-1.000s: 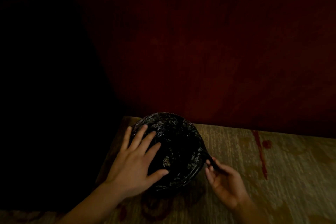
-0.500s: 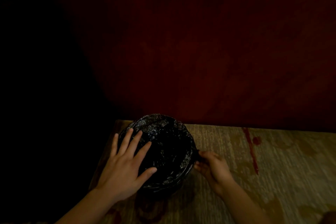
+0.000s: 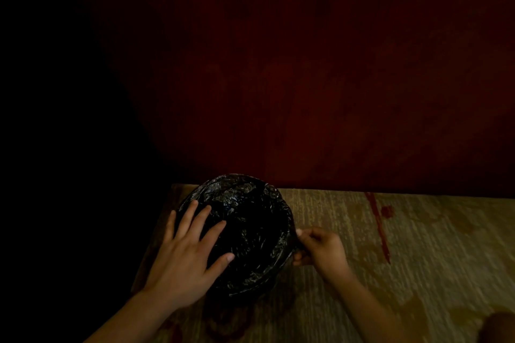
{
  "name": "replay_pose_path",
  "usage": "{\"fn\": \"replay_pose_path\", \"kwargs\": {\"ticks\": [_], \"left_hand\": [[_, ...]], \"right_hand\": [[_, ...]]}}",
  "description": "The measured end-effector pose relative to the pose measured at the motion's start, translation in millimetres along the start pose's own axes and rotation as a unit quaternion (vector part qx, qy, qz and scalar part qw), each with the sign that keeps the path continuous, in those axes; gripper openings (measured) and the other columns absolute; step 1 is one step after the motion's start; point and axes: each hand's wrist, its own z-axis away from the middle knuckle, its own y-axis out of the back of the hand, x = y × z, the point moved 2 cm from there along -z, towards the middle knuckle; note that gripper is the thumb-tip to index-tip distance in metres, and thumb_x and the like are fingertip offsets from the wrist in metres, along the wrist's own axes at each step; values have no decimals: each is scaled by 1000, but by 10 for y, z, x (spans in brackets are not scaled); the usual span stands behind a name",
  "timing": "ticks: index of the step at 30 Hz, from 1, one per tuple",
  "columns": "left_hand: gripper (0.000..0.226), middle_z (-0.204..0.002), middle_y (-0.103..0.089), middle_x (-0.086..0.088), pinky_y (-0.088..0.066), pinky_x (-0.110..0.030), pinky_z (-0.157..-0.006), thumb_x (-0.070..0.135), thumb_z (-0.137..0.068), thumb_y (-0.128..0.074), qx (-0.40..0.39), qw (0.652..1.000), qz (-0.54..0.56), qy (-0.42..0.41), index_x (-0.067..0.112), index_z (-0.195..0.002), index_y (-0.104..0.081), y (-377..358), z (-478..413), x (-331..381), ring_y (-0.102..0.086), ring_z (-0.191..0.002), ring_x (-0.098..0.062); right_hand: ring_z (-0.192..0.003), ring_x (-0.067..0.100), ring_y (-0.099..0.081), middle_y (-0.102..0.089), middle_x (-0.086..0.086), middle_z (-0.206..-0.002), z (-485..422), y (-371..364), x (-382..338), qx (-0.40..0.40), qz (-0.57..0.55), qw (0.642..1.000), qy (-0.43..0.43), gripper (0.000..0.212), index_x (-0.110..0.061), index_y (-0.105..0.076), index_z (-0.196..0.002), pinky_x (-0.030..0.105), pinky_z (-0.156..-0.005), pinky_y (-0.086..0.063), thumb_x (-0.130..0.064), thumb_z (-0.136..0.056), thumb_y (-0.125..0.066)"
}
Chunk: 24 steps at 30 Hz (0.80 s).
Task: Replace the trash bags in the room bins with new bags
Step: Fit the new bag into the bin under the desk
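The black trash bag point(image 3: 245, 203) lines the round bin point(image 3: 252, 291). Its crinkled plastic is turned over the rim all the way round, as far as this dim light lets me see. A second ago my right hand point(image 3: 323, 252) was drawn off to the right of the bin, with a strand of slack plastic stretched back to the rim. Now it has come in against the bin's right edge, fingers curled and pinching that slack right at the rim. I take this to mean the new bag is already seated and I am only snugging its loose edge, so this bin is nearly done. Whether I am knotting or tucking, I cannot tell. My left hand point(image 3: 184, 259) has kept its place. It lies flat over the left part of the bin's mouth, fingers straight and spread, pressing the bag down to steady it. So my hands are apart, one on each side of the bin, both touching the bag. The bin stands on beige carpet point(image 3: 432, 259), with a red streak point(image 3: 377, 225) in the pattern off to its right, a dark red wall point(image 3: 306, 92) just behind it, and blackness to its left.
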Motion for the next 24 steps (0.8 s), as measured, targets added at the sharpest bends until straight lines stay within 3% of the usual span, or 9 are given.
{"fn": "replay_pose_path", "kwargs": {"ticks": [4, 7, 11, 15, 18, 21, 24], "left_hand": [[76, -163, -27, -5, -4, -59, -122, 76, -94, -16, 4, 1000, 0, 2, 32, -148, -44, 1, 3, 1, 4, -155, -25], [76, -164, -26, -4, -1, -57, -122, 76, -94, -13, 6, 1000, 5, -2, 32, -149, -43, 14, 4, 3, 6, -155, -24], [75, -163, -28, -4, 1, -56, -122, 76, -94, -14, 10, 1000, 9, -2, 32, -148, -44, 23, -4, 6, 5, -155, -24], [72, -161, -32, -4, -1, -56, -122, 74, -95, -17, 9, 1000, 3, -1, 32, -145, -48, 16, -1, 3, 1, -155, -25], [69, -158, -37, -6, -5, -57, -121, 72, -96, -22, 13, 1000, 4, -5, 31, -143, -51, 0, -4, -1, -6, -154, -26], [67, -158, -37, -5, -8, -58, -121, 71, -97, -22, 9, 1000, -1, -4, 31, -142, -51, -24, -4, -11, -6, -154, -26], [66, -157, -38, -5, -10, -59, -121, 71, -97, -22, 10, 1000, -5, -5, 32, -140, -53, -35, -7, -15, -9, -154, -26]], "right_hand": [[-66, 28, -72, -74, 20, -78, 79, 100, 78, -62, -88, 994, -34, 18, 0, -77, -88, 33, -61, -61, -13, -75, -77], [-71, 30, -74, -74, 24, -84, 62, 118, 111, -80, -88, 991, -54, 30, -2, -78, -92, 31, -63, -61, -4, -62, -80], [-57, 23, -64, -63, 15, -65, 48, 111, 152, -91, -77, 992, -48, 12, -4, -76, -80, 38, -62, -60, -16, -78, -74], [-53, 17, -46, -48, 6, -64, 77, 19, 211, -80, -230, 959, -147, 11, -2, -62, -88, 38, -57, -50, -13, -86, -60], [-47, 14, -33, -34, 1, -60, 97, -89, 144, -59, -300, 927, -219, 20, -15, -43, -64, 29, -48, -37, -17, -81, -54], [-49, 13, -34, -37, 0, -57, 127, -139, 28, -47, -342, 893, -288, 30, -19, -38, -53, 25, -42, -32, -16, -79, -50], [-58, 15, -39, -45, 3, -55, 119, -159, -19, 4, -361, 881, -304, 36, -16, -41, -46, 25, -52, -33, -11, -79, -52]]}}
